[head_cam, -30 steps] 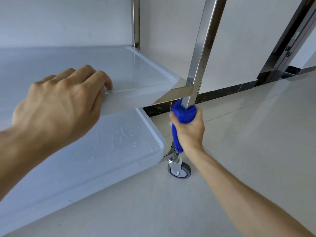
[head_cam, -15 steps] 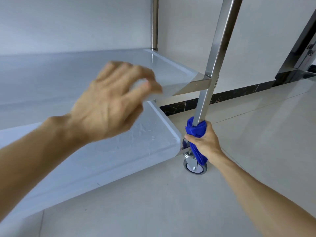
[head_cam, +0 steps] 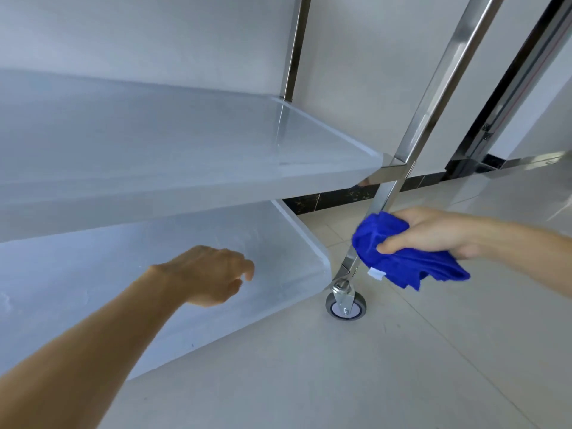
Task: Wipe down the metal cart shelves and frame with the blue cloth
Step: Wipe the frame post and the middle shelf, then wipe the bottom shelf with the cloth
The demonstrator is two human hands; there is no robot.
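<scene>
Nearest the camera, the left forearm reaches in from the lower left, and the left hand (head_cam: 213,275) hangs over the lower shelf (head_cam: 93,292) of the cart with its fingers loosely curled and its grip released, grasping nothing; whether it touches the shelf surface cannot be told. From the right edge the right arm comes in, and the right hand (head_cam: 433,233) has its grip clenched on the blue cloth (head_cam: 399,252), thumb on the near side and fingers wrapped over the top. The bunched cloth sits against the lower part of the front corner post (head_cam: 433,100), just above the shelf's corner bracket, with a loose tail and a small white tag hanging down to the right. Below it a grey caster wheel (head_cam: 345,305) stands on the pale tiled floor (head_cam: 371,366). Above the lower shelf, the middle shelf (head_cam: 154,144) meets the same shiny post at its corner. Farther back, the rear post (head_cam: 294,48) rises at the far corner of that shelf, in front of a pale wall (head_cam: 365,72) with a dark skirting strip (head_cam: 325,199) along its foot.
</scene>
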